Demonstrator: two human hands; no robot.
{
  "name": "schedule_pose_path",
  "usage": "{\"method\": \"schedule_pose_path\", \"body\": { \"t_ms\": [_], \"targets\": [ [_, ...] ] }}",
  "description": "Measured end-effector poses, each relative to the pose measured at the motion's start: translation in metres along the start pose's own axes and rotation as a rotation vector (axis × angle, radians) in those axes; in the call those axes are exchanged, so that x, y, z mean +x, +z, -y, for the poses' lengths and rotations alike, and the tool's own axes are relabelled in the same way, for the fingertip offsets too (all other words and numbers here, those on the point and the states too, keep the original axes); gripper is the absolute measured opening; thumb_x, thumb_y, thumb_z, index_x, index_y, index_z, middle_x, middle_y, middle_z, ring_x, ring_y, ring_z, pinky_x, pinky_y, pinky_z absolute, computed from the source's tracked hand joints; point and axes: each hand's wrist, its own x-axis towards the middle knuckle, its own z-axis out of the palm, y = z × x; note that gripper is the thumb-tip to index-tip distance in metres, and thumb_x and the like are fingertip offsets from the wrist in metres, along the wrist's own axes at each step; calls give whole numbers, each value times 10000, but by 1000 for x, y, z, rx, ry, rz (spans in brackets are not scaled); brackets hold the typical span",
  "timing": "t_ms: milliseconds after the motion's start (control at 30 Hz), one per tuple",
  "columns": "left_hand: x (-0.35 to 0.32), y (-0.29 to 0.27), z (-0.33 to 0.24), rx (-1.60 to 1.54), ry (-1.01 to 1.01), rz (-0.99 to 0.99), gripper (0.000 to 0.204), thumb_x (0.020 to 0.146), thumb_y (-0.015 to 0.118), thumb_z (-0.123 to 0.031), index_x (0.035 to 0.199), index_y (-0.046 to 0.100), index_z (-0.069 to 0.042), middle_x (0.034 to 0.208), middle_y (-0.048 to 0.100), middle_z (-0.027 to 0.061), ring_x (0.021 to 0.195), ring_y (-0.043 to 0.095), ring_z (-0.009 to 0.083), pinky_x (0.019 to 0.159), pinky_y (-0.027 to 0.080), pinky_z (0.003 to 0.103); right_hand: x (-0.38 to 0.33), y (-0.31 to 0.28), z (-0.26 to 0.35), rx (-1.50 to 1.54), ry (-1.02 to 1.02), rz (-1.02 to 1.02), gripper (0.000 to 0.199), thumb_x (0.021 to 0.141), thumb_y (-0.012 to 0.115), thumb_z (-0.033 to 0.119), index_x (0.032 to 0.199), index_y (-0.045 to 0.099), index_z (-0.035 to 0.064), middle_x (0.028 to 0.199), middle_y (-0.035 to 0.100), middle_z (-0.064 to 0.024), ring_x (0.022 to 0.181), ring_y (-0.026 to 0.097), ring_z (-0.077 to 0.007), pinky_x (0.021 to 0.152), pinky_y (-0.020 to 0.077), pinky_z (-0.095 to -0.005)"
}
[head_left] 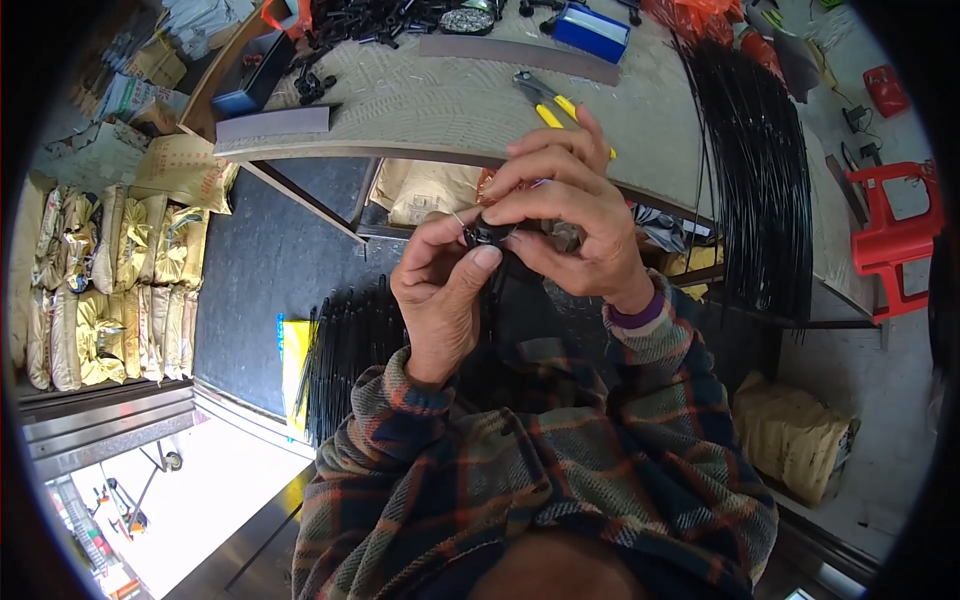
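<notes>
In front of my chest, just off the table's near edge, both hands meet at a small black part (487, 234). My left hand (440, 285) pinches it from the left between thumb and fingers. From the right, the thumb and forefinger of my right hand (575, 215) close on the same part, with the other fingers raised. A short, thin, pale wire (459, 218) sticks up beside the left fingertips. The part's exact shape is mostly hidden by the fingers. Beyond the right hand, cutting pliers (540, 97) with yellow handles lie on the table, partly covered by its fingers.
The table (400, 105) carries a heap of black pieces (375, 20), a blue box (590, 30) and a dark tray (255, 72). Long black rods (755, 180) hang over its right edge; more rods (345, 355) stand left of me. Stacked sacks (110, 290) and a red stool (890, 235) flank the table.
</notes>
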Motion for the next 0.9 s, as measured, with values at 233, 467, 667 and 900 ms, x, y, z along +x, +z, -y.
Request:
{"method": "schedule_pose_path", "body": {
  "t_ms": [233, 467, 667, 900],
  "targets": [
    [3, 0, -4, -5, -11, 0, 308, 747, 630, 78, 1037, 567, 0, 937, 563, 30, 829, 521, 78, 778, 439, 213, -8, 14, -1, 113, 102, -110, 235, 606, 695, 29, 809, 646, 138, 923, 625, 6, 1018, 503, -219, 1028, 162, -430],
    [3, -9, -12, -19, -47, 26, 292, 750, 631, 62, 1033, 572, 20, 894, 548, 6, 826, 520, 76, 755, 433, 205, -1, 13, 4, 106, 65, -61, 235, 625, 695, 53, 839, 657, 141, 917, 624, 25, 1010, 517, -183, 1039, 120, -398],
    [-3, -13, -15, -32, -21, 10, 266, 758, 635, 17, 1017, 575, 26, 876, 568, 13, 807, 534, 90, 755, 433, 222, -32, 46, 3, 967, 607, -340, 271, 698, 715, 82, 914, 591, -23, 984, 568, -92, 1017, 484, -158, 872, 368, -262],
    [-16, -19, -26, 35, 12, -6, 241, 769, 642, -37, 994, 577, 21, 906, 569, 31, 820, 533, 97, 773, 422, 232, -31, 46, 26, 896, 529, 28, 199, 724, 695, 80, 815, 536, 3, 856, 548, -53, 777, 489, -113, 685, 382, -234]
  ]
}}
